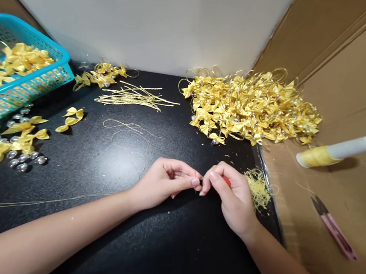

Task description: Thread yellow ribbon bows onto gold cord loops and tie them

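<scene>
Above the middle of the black table (163,247), my two hands meet at the fingertips. My left hand (164,181) is closed in a pinch, and a thin yellow thread (128,126) trails from beside it across the tabletop. Whatever lies right between the fingertips is too small to see clearly. Curled fingers close my right hand (232,195) around a small red object (226,180), mostly hidden in the palm; its kind does not show. A tangle of yellow thread scraps (258,188) lies just beyond the right hand.
A turquoise basket (17,91) of yellow bows stands left, with silver bells (24,158) and loose bows (24,142) before it. Gold cords (136,98) lie at the back beside a heap of belled bows (245,108). Right are a thread tube (339,150) and pink snips (334,230).
</scene>
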Motion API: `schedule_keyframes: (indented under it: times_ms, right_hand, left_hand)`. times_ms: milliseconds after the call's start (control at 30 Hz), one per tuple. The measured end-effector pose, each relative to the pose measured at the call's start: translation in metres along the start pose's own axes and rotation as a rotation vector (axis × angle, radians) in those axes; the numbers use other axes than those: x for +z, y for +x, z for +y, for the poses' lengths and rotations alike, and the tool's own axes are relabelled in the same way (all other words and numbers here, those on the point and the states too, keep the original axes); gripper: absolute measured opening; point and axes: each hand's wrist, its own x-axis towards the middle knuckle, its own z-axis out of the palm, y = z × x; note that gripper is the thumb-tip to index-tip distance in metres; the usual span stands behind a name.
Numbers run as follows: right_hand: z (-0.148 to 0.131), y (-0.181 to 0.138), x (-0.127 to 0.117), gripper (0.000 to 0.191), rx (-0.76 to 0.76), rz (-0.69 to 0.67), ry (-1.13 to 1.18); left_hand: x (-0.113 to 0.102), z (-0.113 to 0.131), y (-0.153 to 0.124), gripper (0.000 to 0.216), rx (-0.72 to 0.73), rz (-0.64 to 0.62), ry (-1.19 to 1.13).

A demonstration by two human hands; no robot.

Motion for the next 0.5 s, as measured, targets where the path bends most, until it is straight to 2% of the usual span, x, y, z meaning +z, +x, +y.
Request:
schedule_keyframes:
  times_ms: [133, 500]
  right_hand:
    - [0.0026, -0.0029, 0.0007, 0.028, -0.076, 0.037, -0.077]
    - [0.0049, -0.0022, 0.0006, 0.027, -0.130, 0.024, -0.232]
  left_hand:
    - [-0.0011, -0.0004, 0.0001, 0.026, -0.015, -0.032, -0.007]
    - [-0.0007, 0.0011, 0.0002, 0.024, -0.014, -0.052, -0.006]
